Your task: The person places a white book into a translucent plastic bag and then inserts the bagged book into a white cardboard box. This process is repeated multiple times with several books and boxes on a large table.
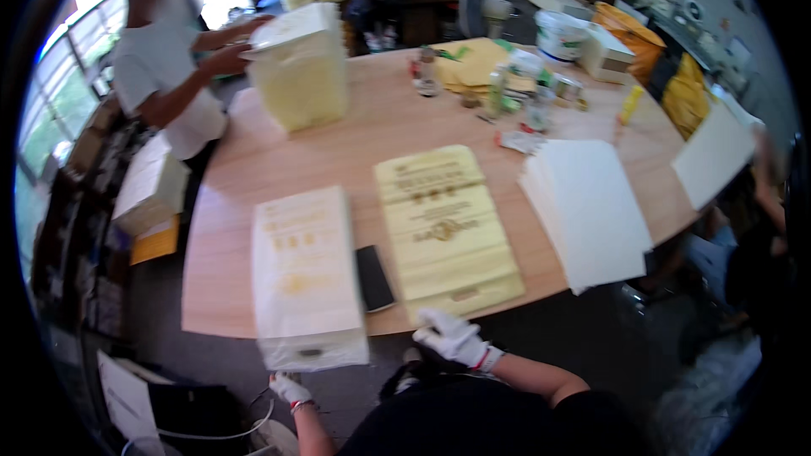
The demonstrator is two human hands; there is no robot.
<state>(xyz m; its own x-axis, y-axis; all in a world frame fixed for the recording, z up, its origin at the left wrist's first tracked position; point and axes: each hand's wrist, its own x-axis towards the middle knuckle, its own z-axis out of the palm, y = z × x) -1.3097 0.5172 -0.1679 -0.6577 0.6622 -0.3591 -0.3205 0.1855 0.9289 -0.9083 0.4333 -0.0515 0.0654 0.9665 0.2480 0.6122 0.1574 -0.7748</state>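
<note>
Centre frame, a yellow bag (456,266) lies just above our loosely spread right hand (454,341); lower left, a white bag (308,308) above our left hand (290,388), whose grip we cannot tell.

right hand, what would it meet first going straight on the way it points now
Probably the pale yellow bag, at its near left corner, by the fingertips of the right hand; depth is unclear, so it might pass below.

Phone (374,279) between left bag (308,295) and right bag (449,241) on table (221,266), sheets (587,215) at right, probably jars (496,95) behind
</note>
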